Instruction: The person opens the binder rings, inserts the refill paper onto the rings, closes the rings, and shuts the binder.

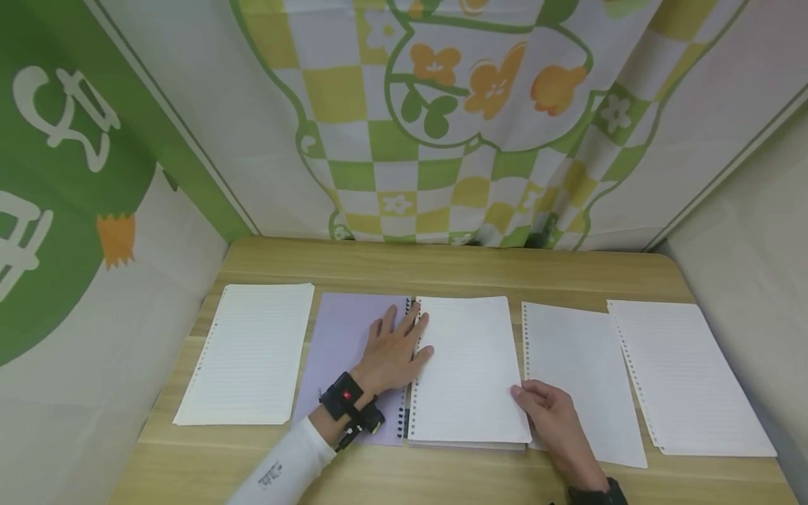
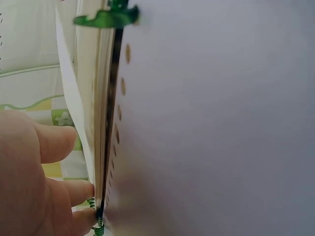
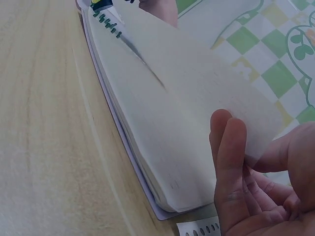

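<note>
A ring-bound notebook lies open in the head view, its purple cover (image 1: 344,326) on the left and a block of white punched pages (image 1: 466,379) on the right. My left hand (image 1: 391,356) rests with spread fingers over the spine, fingertips at the pages' holed edge. In the left wrist view, a green binder ring (image 2: 106,18) shows above that edge. My right hand (image 1: 555,414) pinches the top page at its right side. From the right wrist view, this page (image 3: 197,83) is lifted and bowed between thumb and fingers, with more pages beneath.
One stack of loose punched sheets (image 1: 246,358) lies left of the notebook. To its right are a loose sheet (image 1: 577,365) and another stack of lined sheets (image 1: 694,379). A patterned curtain (image 1: 454,175) hangs behind the wooden table (image 1: 379,477).
</note>
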`<state>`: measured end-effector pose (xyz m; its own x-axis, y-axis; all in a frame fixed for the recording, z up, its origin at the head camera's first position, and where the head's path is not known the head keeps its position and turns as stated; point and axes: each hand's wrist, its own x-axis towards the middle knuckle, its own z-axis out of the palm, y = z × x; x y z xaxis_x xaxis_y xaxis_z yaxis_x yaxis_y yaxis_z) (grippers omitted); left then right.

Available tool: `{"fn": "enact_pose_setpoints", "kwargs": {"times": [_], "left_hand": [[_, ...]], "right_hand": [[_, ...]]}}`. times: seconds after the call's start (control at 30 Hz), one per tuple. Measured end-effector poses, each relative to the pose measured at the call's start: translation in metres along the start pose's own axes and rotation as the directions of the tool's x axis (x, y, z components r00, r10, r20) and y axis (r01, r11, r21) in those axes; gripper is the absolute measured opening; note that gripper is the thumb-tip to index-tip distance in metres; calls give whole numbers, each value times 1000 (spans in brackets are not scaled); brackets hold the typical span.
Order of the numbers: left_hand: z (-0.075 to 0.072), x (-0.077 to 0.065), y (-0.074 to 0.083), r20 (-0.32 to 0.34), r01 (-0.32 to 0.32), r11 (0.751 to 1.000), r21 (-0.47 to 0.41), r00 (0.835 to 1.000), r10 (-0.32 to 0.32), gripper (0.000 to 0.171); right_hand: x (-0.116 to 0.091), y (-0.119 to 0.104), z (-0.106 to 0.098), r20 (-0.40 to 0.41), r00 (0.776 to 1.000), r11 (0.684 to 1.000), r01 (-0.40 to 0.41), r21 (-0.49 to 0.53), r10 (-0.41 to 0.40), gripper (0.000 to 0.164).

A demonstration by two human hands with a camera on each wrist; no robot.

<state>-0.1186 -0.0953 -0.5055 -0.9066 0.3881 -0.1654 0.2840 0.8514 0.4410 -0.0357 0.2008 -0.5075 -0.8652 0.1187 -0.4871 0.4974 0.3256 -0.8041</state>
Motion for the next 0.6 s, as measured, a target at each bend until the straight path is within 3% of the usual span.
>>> {"fn": "enact_pose_setpoints", "kwargs": {"times": [0.13, 0.27, 0.47, 0.6], "left_hand": [[-2, -2, 0, -1, -7, 1000, -1, 1000, 7, 68], [-9, -13, 2, -2, -45, 999, -26, 999, 45, 67], [-6, -57, 6, 52, -168, 983, -73, 984, 172, 62], [4, -85, 10, -50, -201, 979, -14, 978, 200, 42]], "right_hand": [[-1, -1, 0, 3, 1000, 1000, -1, 6, 1, 40], [-1, -1, -1, 8, 1000, 1000, -10, 8, 10, 40], [1, 2, 0, 13, 1000, 1000, -13, 12, 13, 38], [2, 2, 1, 24, 1000, 1000, -1, 15, 1, 36]]}}
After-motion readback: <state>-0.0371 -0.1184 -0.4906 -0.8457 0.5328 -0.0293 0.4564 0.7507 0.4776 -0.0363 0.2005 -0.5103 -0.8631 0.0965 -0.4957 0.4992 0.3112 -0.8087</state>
